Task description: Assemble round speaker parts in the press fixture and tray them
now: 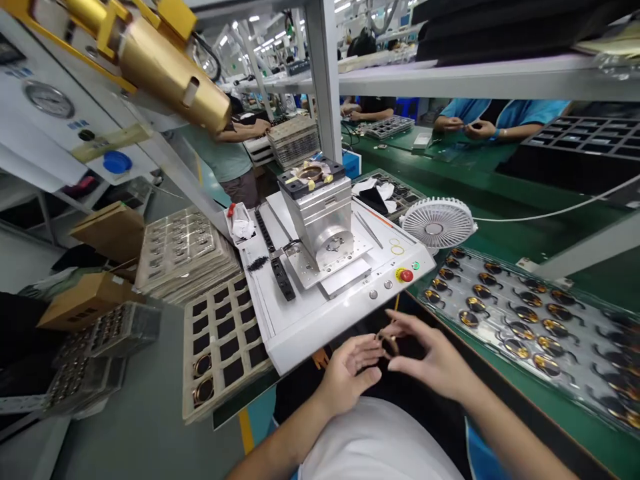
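Upper left of the frame, a gold cylinder (175, 77) juts in; mid-frame, a metal block (325, 220) stands on a white machine (345, 308), a fan (436, 225) to its right. Lower centre, the right hand (435, 357) pinches a ring (393, 343); the left hand (346, 373), half open, fingertips at its edge.

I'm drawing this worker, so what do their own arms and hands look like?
The left hand and right hand are ungloved. The wrists look bare, and so do the forearms; any sleeves are out of view. The top between them is white.
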`<state>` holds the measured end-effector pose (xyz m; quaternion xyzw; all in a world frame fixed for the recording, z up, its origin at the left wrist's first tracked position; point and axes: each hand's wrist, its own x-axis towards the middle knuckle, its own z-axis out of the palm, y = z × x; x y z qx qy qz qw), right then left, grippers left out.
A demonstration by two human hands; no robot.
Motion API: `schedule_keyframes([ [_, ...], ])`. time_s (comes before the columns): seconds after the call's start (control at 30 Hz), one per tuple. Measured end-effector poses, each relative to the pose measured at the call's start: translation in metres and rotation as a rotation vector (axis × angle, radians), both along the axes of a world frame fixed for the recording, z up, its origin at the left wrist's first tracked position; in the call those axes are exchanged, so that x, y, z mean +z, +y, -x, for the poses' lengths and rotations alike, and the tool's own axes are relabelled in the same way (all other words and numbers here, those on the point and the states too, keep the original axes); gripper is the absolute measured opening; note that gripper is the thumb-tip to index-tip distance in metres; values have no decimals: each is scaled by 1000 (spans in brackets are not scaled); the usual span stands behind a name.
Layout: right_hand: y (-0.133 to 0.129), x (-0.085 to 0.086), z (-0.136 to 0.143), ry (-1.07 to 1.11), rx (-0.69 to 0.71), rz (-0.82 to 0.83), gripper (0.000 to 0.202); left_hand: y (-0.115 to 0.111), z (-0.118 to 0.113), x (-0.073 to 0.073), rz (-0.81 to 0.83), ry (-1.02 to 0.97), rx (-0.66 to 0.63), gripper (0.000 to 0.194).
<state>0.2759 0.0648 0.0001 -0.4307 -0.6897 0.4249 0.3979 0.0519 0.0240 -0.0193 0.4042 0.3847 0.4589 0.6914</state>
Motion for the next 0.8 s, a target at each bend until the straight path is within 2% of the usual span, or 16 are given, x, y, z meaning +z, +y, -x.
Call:
schedule_keyframes([
  [0.1, -23, -4, 27, 143, -35, -98, 77, -3, -2, -10, 48, -163, 16, 58],
  [0.2, -27, -5, 39, 178, -62, -206, 79, 3, 0, -11, 71, -202, 12, 62],
  [0.33, -25, -3, 41, 165, -63, -283, 79, 10, 3, -11, 83, -195, -29, 57],
  [0.43, -12, 0, 26, 48, 55, -299, 79, 10, 5, -11, 60, -156, -14, 51],
  [0.5, 7, 3, 4, -223, 36, -190, 63, 9, 6, -10, 42, -119, 14, 46],
  [0.53, 21, 4, -9, -388, -37, -104, 50, 9, 6, -10, 38, -104, 27, 44],
  [0.6, 50, 3, -36, -667, -280, 73, 23, 7, 6, -9, 45, -88, 43, 41],
  [0.67, 77, -1, -57, -797, -428, 172, 17, 6, 7, -9, 50, -89, 46, 41],
  [0.8, 105, -16, -75, -875, -479, 285, 13, 4, 9, -12, 7, -99, 26, 42],
])
